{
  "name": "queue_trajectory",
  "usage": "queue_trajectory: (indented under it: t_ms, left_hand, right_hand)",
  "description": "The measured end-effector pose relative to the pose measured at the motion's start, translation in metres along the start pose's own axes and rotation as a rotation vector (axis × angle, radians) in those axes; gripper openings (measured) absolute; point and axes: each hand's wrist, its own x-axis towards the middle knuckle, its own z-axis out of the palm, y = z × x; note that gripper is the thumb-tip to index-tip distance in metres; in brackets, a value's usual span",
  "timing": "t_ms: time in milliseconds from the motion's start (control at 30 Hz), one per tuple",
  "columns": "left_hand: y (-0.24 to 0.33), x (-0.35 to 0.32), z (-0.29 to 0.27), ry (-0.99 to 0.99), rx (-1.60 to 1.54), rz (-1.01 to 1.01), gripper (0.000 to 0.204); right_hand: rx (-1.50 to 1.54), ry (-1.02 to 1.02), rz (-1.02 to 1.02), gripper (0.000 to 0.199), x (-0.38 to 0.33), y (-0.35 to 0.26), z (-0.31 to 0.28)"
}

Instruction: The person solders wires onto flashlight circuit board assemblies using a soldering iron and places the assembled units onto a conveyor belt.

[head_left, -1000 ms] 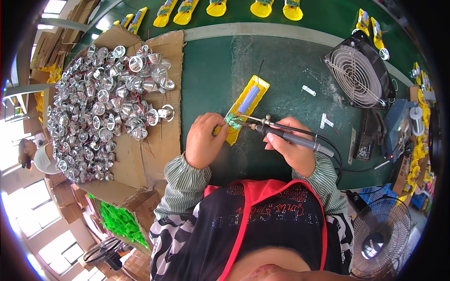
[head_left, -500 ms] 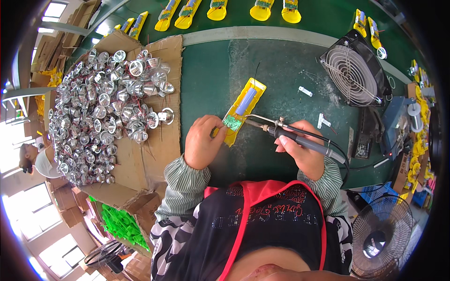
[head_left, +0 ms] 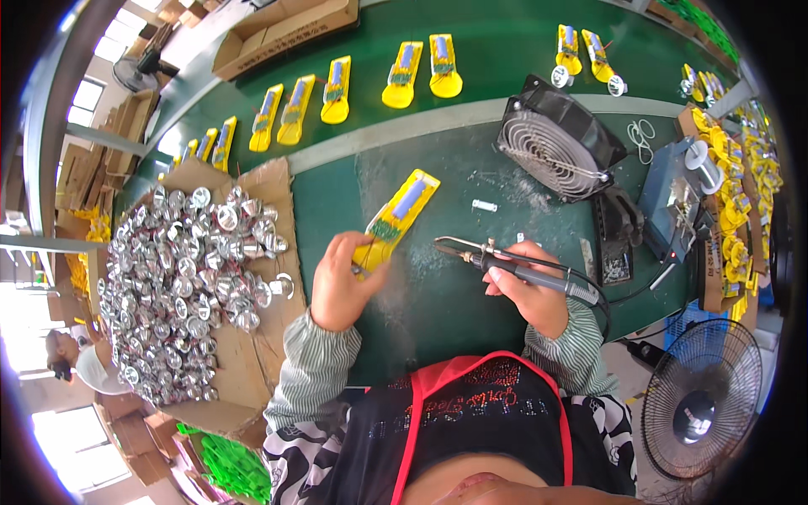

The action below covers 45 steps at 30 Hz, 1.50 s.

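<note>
My left hand point(head_left: 337, 290) grips the lower end of a yellow plastic housing point(head_left: 418, 187), fingers and thumb on either side. Inside the housing lie a violet cylindrical battery point(head_left: 410, 200) and a small green circuit board point(head_left: 386, 231). The housing slants with its square end up and to the right. In my right hand point(head_left: 543, 310) is a soldering iron point(head_left: 528, 275), with a thin bent metal tube clamped along it and a black cable trailing behind. Its tip points left and stands apart from the board, over the dark green tabletop point(head_left: 438, 316).
Many silvery reflector lamps point(head_left: 181, 286) fill a cardboard tray point(head_left: 269, 324) at left. A black fan with a wire guard point(head_left: 555, 156) stands far right, near a blue soldering station point(head_left: 669, 189). More yellow housings point(head_left: 335, 93) line the far belt. A small white part point(head_left: 484, 205) lies mid-table.
The iron's tip has come away from the circuit board. My left hand now holds the housing's lower end instead of touching beside the board. The whole view has shifted toward the far belt.
</note>
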Motion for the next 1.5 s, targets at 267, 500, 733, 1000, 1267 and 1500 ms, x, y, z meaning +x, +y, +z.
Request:
queue_trajectory:
  t_ms: [267, 500, 733, 1000, 1267, 1500]
  left_hand:
    - [0.049, 0.168, 0.045, -0.1, -0.437, -0.058, 0.037]
    - [0.064, 0.321, 0.165, -0.25, -0.46, 0.108, 0.047]
    - [0.084, 0.319, 0.142, -0.161, 0.112, 0.428, 0.053]
    - [0.053, 0.304, 0.138, 0.025, 0.471, 0.183, 0.068]
    - [0.018, 0.302, 0.086, 0.084, 0.668, 0.1, 0.085]
    - [0.009, 0.289, 0.092, 0.035, 0.431, 0.079, 0.08]
  right_hand:
    - [0.037, 0.132, 0.077, 0.02, -0.005, -0.001, -0.024]
    - [0.101, 0.21, 0.157, 0.023, 0.002, 0.002, -0.023]
    - [0.117, 0.262, 0.154, 0.022, 0.004, 0.009, -0.036]
    - [0.026, 0.22, 0.103, 0.015, 0.005, -0.001, -0.028]
    - [-0.027, 0.206, 0.087, 0.021, -0.006, 0.0, -0.032]
    - [-0.128, 0.104, -0.079, 0.014, -0.012, 0.009, -0.039]
